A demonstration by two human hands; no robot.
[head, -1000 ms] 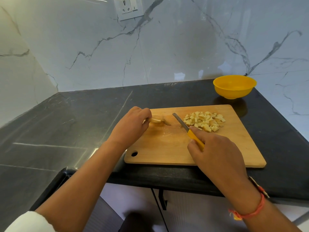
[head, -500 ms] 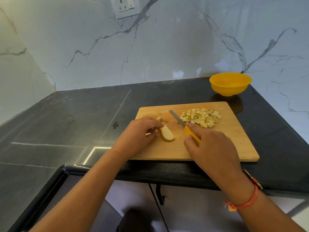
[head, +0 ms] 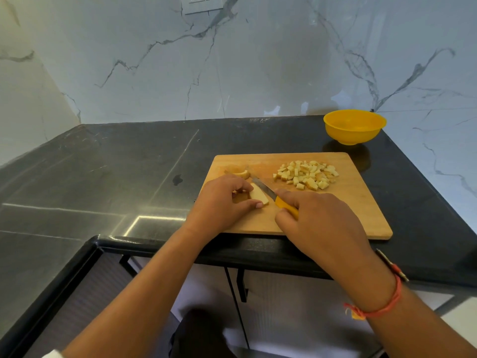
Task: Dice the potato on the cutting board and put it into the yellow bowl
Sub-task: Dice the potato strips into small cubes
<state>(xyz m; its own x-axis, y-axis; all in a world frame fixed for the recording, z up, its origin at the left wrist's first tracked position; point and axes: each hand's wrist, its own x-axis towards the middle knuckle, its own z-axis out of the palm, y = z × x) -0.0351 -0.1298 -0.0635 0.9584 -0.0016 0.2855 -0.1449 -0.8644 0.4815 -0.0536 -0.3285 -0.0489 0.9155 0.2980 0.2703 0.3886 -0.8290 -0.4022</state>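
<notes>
On the wooden cutting board my left hand pinches a pale potato slice between thumb and fingers. My right hand grips the yellow handle of a knife, whose blade lies against the slice's right side. A pile of diced potato sits on the board's far right part. Another potato piece lies near the board's far left corner. The yellow bowl stands behind the board by the wall and looks empty.
The board lies at the front edge of a dark stone counter in a corner of white marble walls. A small dark spot marks the counter left of the board. A wall socket is high above. Cabinet doors show below.
My left hand drew a potato slice from the board's far left toward the near side, and the knife blade came up against it. The view shifted slightly left.
</notes>
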